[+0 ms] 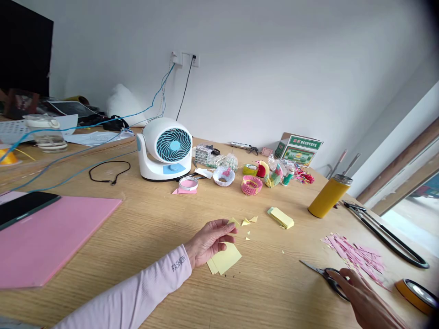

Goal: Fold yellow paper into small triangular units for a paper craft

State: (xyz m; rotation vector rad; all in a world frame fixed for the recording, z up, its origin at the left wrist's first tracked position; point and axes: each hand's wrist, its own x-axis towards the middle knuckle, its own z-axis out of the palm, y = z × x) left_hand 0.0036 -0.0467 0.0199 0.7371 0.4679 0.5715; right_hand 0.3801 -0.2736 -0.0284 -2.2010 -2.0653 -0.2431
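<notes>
Your right fingers (339,278), the nearer, are touching the scissors (324,273), whose blades are pointing forward-left from them; grip unclear. Your left fingers (227,228) are pinching a yellow paper scrap (234,221).

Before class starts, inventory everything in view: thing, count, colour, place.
Screen: one, black, far left
Jug: one, clear, back left
Sheets: count unclear, pink, left
Phone: one, black, on sheets
Cables: several, blue or black, left
Fan: one, white and blue, back
Ring: one, white, beside fan
Paper cups: two, white and pink, middle
Box: one, green, by wall
Clutter: uncountable, mixed colours, back
Bottle: one, yellow, right
Loop: one, black, right
Strips: many, pink, right
Large tape: one, orange, front right
Slips: several, yellow, centre
Scissors: one, black-handled, front right
Left hand: one, pink-sleeved, pinching a slip
Right hand: one, bare, touching scissors
</notes>
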